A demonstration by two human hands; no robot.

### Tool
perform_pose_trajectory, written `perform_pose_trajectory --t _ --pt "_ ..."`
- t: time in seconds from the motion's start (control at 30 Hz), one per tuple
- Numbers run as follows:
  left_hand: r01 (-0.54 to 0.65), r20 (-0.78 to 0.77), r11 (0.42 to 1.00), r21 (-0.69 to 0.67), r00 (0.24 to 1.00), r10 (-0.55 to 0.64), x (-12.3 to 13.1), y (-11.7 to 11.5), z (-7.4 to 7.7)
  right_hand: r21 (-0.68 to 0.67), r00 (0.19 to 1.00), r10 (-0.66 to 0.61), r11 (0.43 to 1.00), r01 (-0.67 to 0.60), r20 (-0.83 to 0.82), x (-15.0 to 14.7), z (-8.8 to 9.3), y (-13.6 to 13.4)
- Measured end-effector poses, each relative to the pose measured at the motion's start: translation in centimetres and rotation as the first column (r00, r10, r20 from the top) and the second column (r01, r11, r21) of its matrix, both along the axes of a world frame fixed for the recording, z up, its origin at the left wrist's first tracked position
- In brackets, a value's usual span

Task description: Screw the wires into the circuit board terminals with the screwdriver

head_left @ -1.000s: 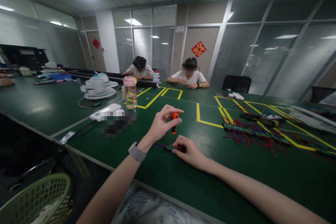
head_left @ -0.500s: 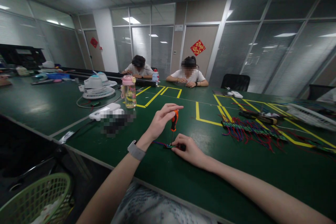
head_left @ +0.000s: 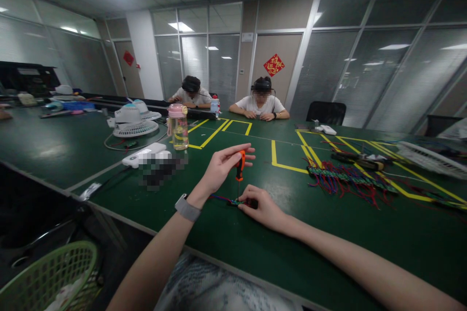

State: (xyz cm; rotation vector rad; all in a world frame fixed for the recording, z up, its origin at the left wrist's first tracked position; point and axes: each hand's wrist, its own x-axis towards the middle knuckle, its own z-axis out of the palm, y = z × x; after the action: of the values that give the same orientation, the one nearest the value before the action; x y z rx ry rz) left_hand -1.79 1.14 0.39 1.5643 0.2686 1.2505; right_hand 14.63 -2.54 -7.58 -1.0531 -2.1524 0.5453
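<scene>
An orange and black screwdriver (head_left: 240, 167) stands nearly upright, its shaft pointing down. My left hand (head_left: 223, 165), with a grey watch band on the wrist, has its thumb against the handle while the fingers stretch out behind it. At the shaft's lower end lies a small green circuit board (head_left: 235, 201), with red and blue wires trailing to the left. The thumb and forefinger of my right hand (head_left: 260, 206) pinch the board's right end and partly cover it. Whether the tip touches a screw is too small to tell.
Wired circuit boards (head_left: 350, 178) lie in a row on the right of the green table (head_left: 292, 262). On the left are a pink-lidded bottle (head_left: 178, 129), a white fan (head_left: 134, 126) and a white power strip (head_left: 144, 155). Two people (head_left: 260, 102) sit opposite. A green basket (head_left: 54, 272) stands below.
The fingers of my left hand have spread apart around the screwdriver handle. My right hand stays on the circuit board. The view has shifted slightly.
</scene>
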Motion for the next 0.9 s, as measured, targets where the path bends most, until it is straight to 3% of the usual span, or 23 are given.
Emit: perform_pose_trajectory --t 0.17,0.23,0.37,0.43,0.6,0.67,0.8,0.9 --pt "-0.219 -0.079 0.963 0.158 0.969 0.234 -0.23 0.20 -0.06 0.004 1.000 0.003 1.000 -0.003 -0.011 0.07 -0.19 0.09" --pt "-0.187 -0.079 0.967 0.173 0.976 0.203 -0.21 0.18 -0.03 0.005 1.000 0.008 1.000 -0.008 -0.012 0.10 -0.31 0.15" --pt "-0.001 -0.011 1.000 0.031 1.000 0.001 0.04 -0.08 0.05 0.003 1.000 0.011 1.000 -0.011 -0.018 0.12 -0.37 0.14" --pt "-0.019 -0.021 1.000 0.010 1.000 0.019 0.05 -0.11 0.04 -0.001 1.000 0.012 1.000 -0.012 -0.026 0.11 -0.28 0.08" --pt "-0.209 -0.091 0.961 0.180 0.969 0.228 -0.18 0.20 -0.09 -0.003 1.000 0.009 1.000 -0.009 -0.023 0.04 -0.06 0.02" --pt "-0.162 -0.082 0.971 0.178 0.980 0.179 -0.14 0.17 -0.07 -0.001 1.000 0.008 1.000 -0.008 -0.024 0.05 -0.05 0.04" --pt "0.019 -0.014 1.000 0.023 1.000 -0.018 0.01 -0.10 0.01 0.002 0.999 0.012 1.000 -0.012 -0.032 0.08 -0.07 0.07" --pt "-0.089 -0.029 0.995 0.053 0.995 0.091 -0.08 0.07 -0.13 0.009 0.999 0.018 1.000 -0.018 -0.031 0.10 -0.13 0.07"
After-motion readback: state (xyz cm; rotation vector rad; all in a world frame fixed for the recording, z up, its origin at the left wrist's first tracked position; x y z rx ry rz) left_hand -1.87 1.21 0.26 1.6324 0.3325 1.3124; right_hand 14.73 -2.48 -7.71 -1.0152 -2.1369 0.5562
